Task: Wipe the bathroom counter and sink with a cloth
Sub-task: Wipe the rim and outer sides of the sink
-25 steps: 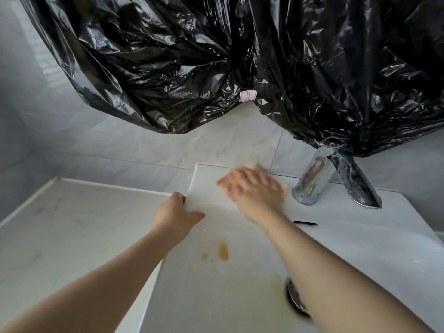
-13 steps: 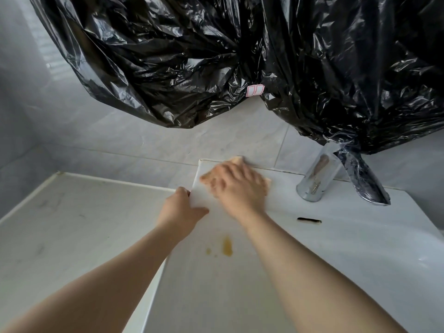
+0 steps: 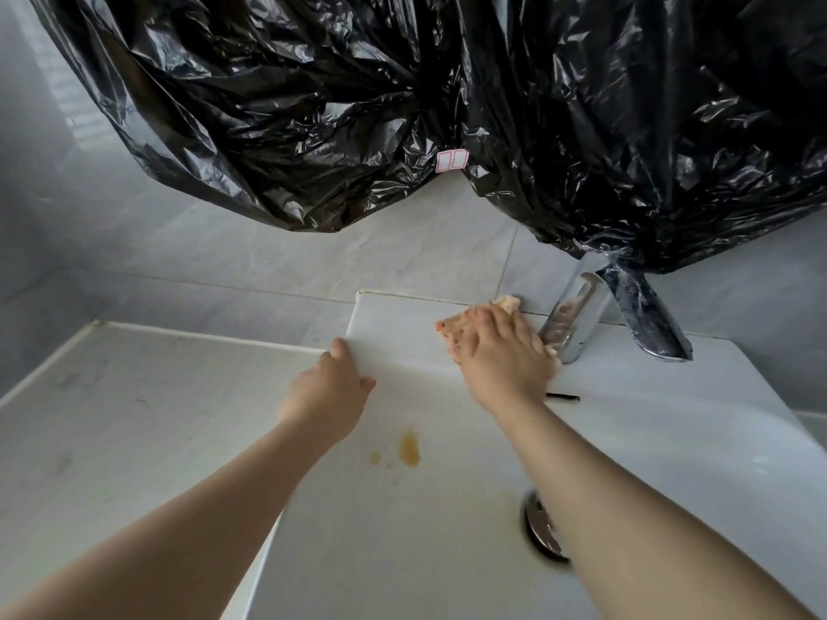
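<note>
The right hand (image 3: 503, 355) lay flat, fingers spread, pressing the peach cloth (image 3: 508, 302) beside the tap (image 3: 577, 315); the left hand (image 3: 329, 396) gripped the sink (image 3: 671, 440) rim; yellow stains (image 3: 409, 449) marked the basin.

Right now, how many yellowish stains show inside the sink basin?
2: a larger one below the left hand and a smaller spot beside it, on its left. The arms may hide others.

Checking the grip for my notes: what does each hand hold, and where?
The right hand presses flat on top of the orange cloth. The left hand grips the sink at its left rim.
</note>
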A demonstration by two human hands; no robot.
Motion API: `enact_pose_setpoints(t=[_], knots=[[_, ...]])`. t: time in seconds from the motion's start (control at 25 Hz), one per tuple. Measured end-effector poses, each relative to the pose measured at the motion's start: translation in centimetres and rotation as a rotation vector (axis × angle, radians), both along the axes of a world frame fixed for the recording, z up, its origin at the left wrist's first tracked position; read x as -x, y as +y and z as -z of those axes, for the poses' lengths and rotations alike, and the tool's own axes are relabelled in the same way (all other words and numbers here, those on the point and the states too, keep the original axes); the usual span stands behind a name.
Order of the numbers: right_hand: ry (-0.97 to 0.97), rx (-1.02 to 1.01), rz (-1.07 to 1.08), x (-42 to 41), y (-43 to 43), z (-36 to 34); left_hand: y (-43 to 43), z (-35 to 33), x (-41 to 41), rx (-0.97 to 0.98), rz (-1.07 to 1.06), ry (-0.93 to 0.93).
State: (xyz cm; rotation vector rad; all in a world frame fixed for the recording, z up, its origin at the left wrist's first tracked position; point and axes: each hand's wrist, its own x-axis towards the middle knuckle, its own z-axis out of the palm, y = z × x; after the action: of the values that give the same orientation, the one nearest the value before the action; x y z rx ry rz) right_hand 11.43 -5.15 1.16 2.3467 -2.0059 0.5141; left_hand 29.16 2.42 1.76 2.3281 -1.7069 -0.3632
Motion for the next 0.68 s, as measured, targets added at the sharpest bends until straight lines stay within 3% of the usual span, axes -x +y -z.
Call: enact_pose_setpoints(t=[0.12,0.2,0.44,0.68], knots=[[-0.003,0.078,-0.080,-0.8,1.4,0.7,-0.1,0.7,0.2,0.071,0.219,-0.314],[0.020,0.203,-0.173,2.3,3.3,2.0,-0.4,0.7,1.0,0.103,0.259,-0.375],[-0.077,0.310,0.004,11.6,4.4,2.3,-1.6,0.0,9.3,0.147,0.396,-0.205],[0.051,-0.015,0.114,11.9,0.3,-1.4,-3.7,0.0,15.0,0.050,0.476,-0.268]])
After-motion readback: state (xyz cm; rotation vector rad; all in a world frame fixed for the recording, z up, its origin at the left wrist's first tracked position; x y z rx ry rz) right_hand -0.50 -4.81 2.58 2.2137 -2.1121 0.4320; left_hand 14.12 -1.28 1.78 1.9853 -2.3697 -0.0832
